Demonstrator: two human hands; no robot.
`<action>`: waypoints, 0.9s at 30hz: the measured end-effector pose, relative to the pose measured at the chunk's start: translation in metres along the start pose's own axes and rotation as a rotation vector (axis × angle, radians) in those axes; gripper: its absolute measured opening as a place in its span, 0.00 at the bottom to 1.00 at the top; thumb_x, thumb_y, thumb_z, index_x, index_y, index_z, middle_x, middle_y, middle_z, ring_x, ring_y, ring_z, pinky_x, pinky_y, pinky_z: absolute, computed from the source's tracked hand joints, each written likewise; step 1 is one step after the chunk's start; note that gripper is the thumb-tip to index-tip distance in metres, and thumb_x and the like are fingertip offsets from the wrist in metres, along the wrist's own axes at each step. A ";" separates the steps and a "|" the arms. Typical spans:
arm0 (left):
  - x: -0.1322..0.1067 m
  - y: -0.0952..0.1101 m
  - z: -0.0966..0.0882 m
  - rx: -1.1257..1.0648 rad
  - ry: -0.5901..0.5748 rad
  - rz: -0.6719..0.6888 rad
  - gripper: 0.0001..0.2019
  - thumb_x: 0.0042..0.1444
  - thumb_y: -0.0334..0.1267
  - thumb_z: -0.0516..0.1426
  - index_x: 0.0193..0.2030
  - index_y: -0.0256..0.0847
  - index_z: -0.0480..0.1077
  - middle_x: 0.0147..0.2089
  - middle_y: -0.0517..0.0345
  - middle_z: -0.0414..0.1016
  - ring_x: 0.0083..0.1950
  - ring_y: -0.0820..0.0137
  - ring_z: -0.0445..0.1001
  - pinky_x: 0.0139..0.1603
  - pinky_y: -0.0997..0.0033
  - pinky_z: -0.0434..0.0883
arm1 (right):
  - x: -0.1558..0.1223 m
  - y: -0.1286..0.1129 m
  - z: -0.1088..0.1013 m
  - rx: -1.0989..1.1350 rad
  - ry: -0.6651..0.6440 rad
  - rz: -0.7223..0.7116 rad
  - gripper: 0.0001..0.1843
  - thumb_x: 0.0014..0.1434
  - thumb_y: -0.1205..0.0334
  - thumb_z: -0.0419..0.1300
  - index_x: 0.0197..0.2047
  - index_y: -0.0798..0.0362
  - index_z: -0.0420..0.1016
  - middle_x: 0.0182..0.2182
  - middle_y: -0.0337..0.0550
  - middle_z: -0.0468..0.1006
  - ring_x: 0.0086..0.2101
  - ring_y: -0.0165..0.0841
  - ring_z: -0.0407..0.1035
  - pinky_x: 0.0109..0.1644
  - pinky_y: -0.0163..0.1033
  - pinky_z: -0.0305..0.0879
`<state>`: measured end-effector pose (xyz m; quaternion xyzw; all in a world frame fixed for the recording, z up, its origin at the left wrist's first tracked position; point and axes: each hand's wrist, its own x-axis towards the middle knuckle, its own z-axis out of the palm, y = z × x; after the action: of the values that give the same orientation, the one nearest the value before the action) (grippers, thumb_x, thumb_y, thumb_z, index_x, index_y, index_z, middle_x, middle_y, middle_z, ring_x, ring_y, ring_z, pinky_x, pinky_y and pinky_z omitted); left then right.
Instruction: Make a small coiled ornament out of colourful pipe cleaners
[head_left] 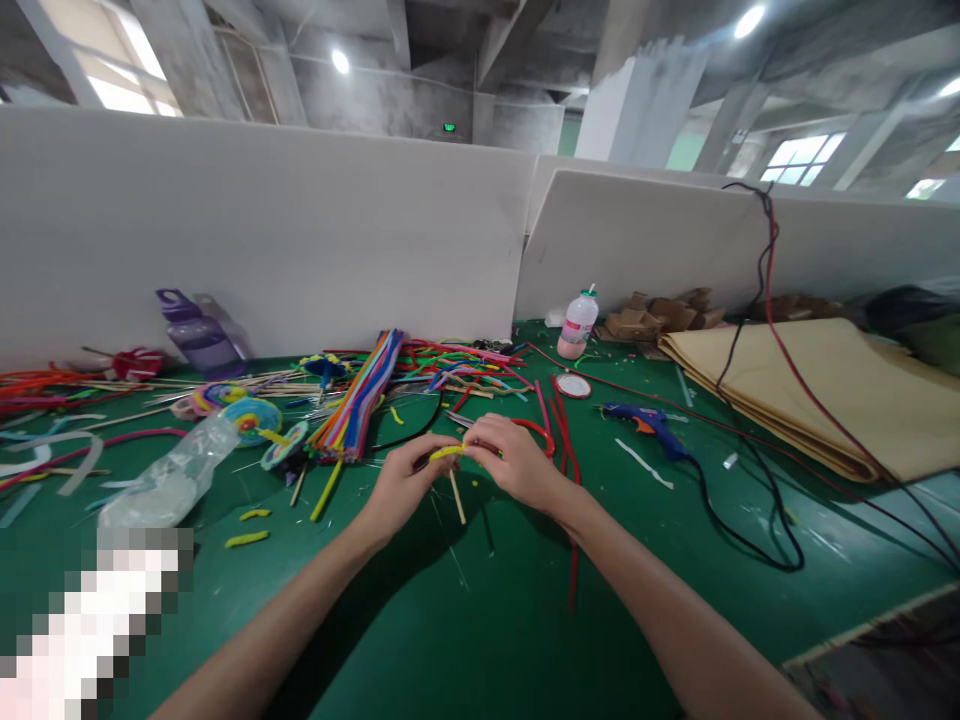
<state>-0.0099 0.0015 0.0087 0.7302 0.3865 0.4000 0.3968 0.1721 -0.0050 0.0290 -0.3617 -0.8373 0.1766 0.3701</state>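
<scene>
A short yellow pipe cleaner (447, 453) is pinched between my two hands above the green table. My left hand (409, 482) grips its left part, and a thin wooden stick (457, 497) points down from beneath those fingers. On the other end, my right hand (514, 462) closes thumb and fingertips round the yellow piece. Behind my hands the tips of a pair of scissors (460, 419) partly show. Two short yellow pipe cleaner pieces (247, 539) lie on the table to the left. Red pipe cleaners (574, 480) run beside and under my right wrist.
A bundle of coloured pipe cleaners (367, 400) lies behind my left hand. A blue glue gun (646, 428) with its cord rests at right, near stacked tan sheets (817, 390). A pink-labelled bottle (577, 325) and a purple bottle (196, 335) stand by the white partition (262, 230).
</scene>
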 end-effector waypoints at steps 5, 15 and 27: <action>0.001 0.004 -0.006 -0.298 -0.163 -0.273 0.12 0.49 0.43 0.58 0.36 0.36 0.72 0.33 0.55 0.74 0.33 0.67 0.73 0.35 0.67 0.71 | -0.001 -0.001 -0.002 -0.112 -0.083 -0.079 0.07 0.60 0.67 0.50 0.31 0.54 0.67 0.29 0.43 0.67 0.34 0.33 0.59 0.39 0.37 0.54; -0.001 0.001 -0.006 -0.318 -0.331 -0.397 0.11 0.49 0.42 0.58 0.34 0.35 0.74 0.29 0.57 0.73 0.30 0.70 0.73 0.30 0.71 0.70 | -0.005 0.000 -0.005 0.175 -0.315 0.329 0.06 0.55 0.65 0.52 0.27 0.54 0.65 0.22 0.36 0.67 0.23 0.26 0.59 0.27 0.32 0.51; -0.001 0.005 -0.010 -0.233 -0.431 -0.465 0.13 0.50 0.45 0.57 0.32 0.35 0.73 0.26 0.56 0.73 0.27 0.72 0.71 0.26 0.76 0.66 | -0.006 0.006 -0.002 0.341 -0.464 0.508 0.04 0.54 0.64 0.52 0.29 0.54 0.64 0.18 0.34 0.65 0.20 0.26 0.59 0.23 0.30 0.51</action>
<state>-0.0180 0.0015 0.0165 0.6401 0.4016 0.1766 0.6307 0.1792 -0.0049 0.0242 -0.4412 -0.7412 0.4765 0.1700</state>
